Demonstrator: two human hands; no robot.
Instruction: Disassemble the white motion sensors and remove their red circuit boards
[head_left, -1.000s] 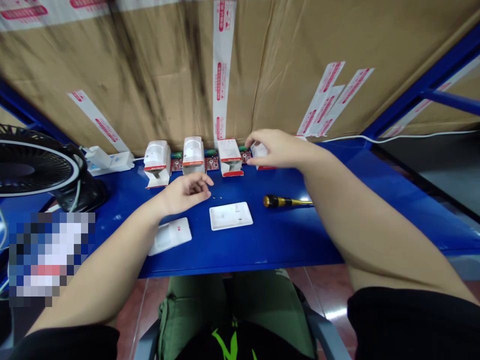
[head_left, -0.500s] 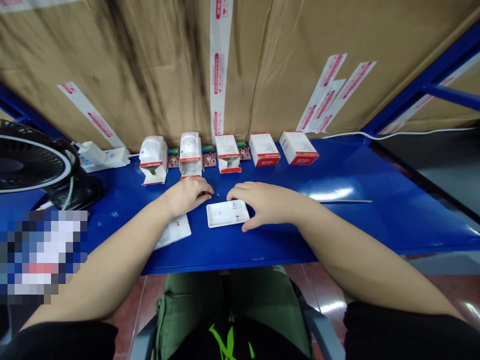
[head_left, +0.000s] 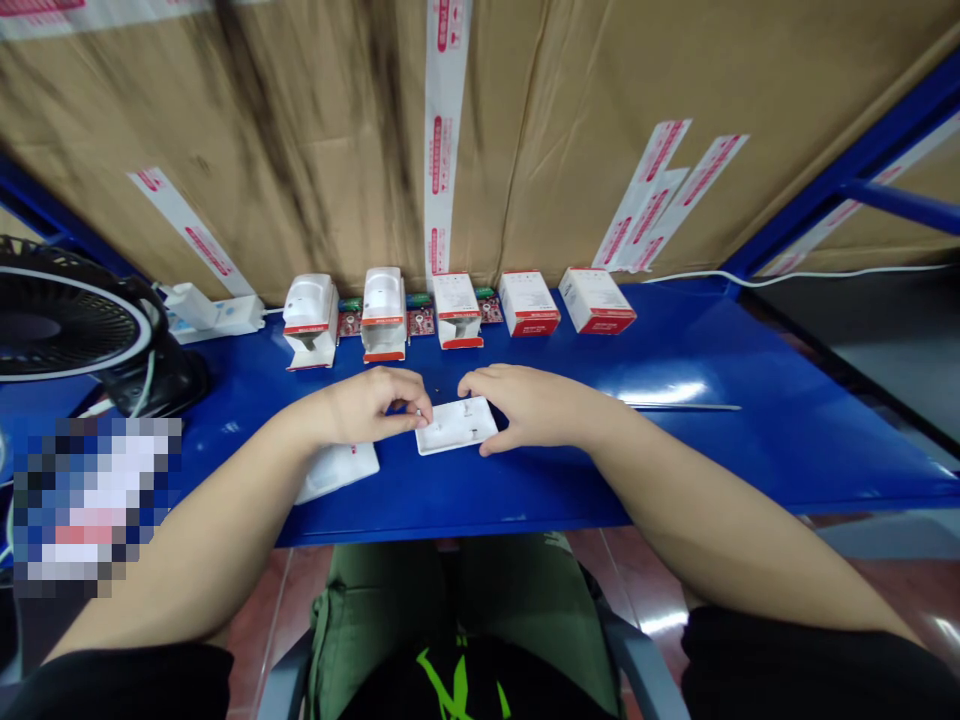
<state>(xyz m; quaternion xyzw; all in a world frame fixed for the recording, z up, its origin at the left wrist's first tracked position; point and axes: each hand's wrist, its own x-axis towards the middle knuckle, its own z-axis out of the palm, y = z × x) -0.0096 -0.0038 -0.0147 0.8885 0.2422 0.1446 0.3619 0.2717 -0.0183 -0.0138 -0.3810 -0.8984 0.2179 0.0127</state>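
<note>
A flat white plastic plate (head_left: 452, 428) lies on the blue shelf (head_left: 675, 440) in front of me. My right hand (head_left: 529, 405) curls over the plate's right edge and grips it. At the plate's left corner, the fingers of my left hand (head_left: 371, 405) are pinched together on a tiny silvery screw (head_left: 418, 411). A white curved cover (head_left: 341, 468) lies partly under my left wrist. One more tiny screw (head_left: 437, 390) sits loose just behind the plate.
Along the cardboard back wall stand several white-and-red small boxes (head_left: 529, 300), two holding white sensor housings (head_left: 383, 300), with red circuit boards (head_left: 420, 321) between them. A thin metal screwdriver shaft (head_left: 682, 406) lies right of my right arm. A black fan (head_left: 67, 325) and a white adapter (head_left: 214, 312) sit left.
My right hand came back from the boxes at the rear and settled on the white plate. My left hand closed its pinch and moved to the plate's left corner.
</note>
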